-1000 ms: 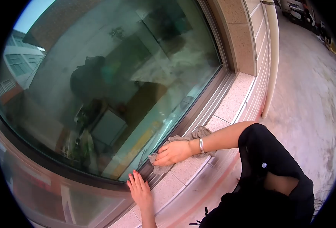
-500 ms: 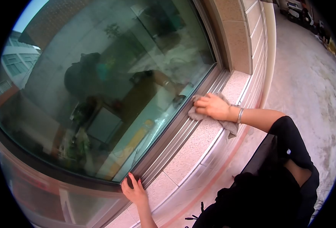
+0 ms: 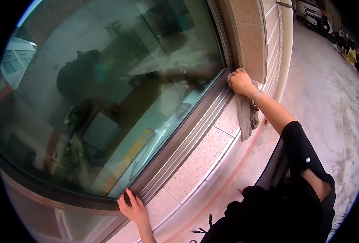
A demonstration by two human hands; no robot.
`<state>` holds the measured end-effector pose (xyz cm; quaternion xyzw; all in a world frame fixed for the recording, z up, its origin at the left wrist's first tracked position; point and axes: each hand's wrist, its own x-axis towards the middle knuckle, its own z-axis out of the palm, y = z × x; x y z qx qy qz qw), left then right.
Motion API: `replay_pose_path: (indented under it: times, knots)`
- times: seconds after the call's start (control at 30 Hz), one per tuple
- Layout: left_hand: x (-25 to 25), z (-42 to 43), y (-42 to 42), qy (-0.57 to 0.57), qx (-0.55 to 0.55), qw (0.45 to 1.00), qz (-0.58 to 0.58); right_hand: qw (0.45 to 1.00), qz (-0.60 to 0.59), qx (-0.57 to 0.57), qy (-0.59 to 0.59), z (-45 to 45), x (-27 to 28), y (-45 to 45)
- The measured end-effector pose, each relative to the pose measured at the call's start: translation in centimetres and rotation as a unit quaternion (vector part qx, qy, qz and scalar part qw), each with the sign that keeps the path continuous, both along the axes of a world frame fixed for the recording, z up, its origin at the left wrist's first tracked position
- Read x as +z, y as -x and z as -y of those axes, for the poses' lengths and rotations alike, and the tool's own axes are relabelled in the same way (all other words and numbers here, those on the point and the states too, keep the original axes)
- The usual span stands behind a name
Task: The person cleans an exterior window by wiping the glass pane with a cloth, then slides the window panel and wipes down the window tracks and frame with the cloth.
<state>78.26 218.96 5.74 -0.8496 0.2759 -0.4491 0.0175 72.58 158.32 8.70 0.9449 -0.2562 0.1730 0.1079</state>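
Note:
My right hand [image 3: 241, 82] is closed on a grey-brown cloth [image 3: 246, 117] at the far right corner of the window frame, where the metal track [image 3: 187, 143] meets the tiled wall. Part of the cloth hangs down over the sill's outer edge. My left hand [image 3: 133, 207] rests with fingers apart on the lower corner of the dark sash frame [image 3: 122, 199]. Behind the frame is the large glass pane [image 3: 118, 101], which carries reflections of a person and buildings.
Below the track runs a speckled stone sill [image 3: 201, 162]. A pale pipe [image 3: 285, 48] stands along the tiled wall [image 3: 250, 48]. Concrete ground [image 3: 317, 89] stretches away on the right, with a parked scooter [image 3: 315, 22] and piled items at the far end.
My right hand has slid the cloth along the track, away from me, up to the frame's corner. My left hand stays at the sash corner. The view has shifted slightly.

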Motion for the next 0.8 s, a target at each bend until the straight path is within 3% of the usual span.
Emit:
replay_pose_path:
  times: [0.17,0.3,0.4,0.5,0.57,0.6,0.7,0.73,0.8]
  knots:
    - [0.0,-0.1,-0.4,0.013,-0.005,1.0,-0.012,0.999,0.028,0.033,-0.025,-0.9,0.2,0.5]
    - [-0.2,0.2,-0.3,0.005,-0.008,1.0,-0.002,0.996,-0.039,0.084,-0.001,-9.3,1.1,0.5]
    - [0.7,0.6,-0.1,0.007,-0.015,1.0,0.001,0.98,-0.033,0.197,0.005,-15.8,0.7,0.8]
    - [0.5,0.7,0.0,0.013,0.004,1.0,-0.009,0.959,0.045,0.278,-0.003,-20.0,-0.6,1.3]
    - [0.5,0.7,0.1,0.013,-0.001,1.0,-0.001,0.901,0.117,0.37,-0.196,-20.6,-0.8,1.6]
    - [0.5,0.7,-0.1,0.014,-0.009,1.0,0.001,0.898,0.122,0.374,-0.195,-20.8,-0.8,1.8]
    - [0.6,0.8,0.4,0.018,0.004,1.0,0.014,0.763,0.234,0.467,-0.38,-21.4,0.5,2.6]
    - [0.7,0.9,0.4,0.019,0.002,1.0,0.014,0.759,0.23,0.473,-0.384,-22.3,1.0,2.7]
    - [0.6,0.8,0.3,0.02,-0.009,1.0,0.011,0.764,0.254,0.534,-0.257,-24.9,1.7,2.0]
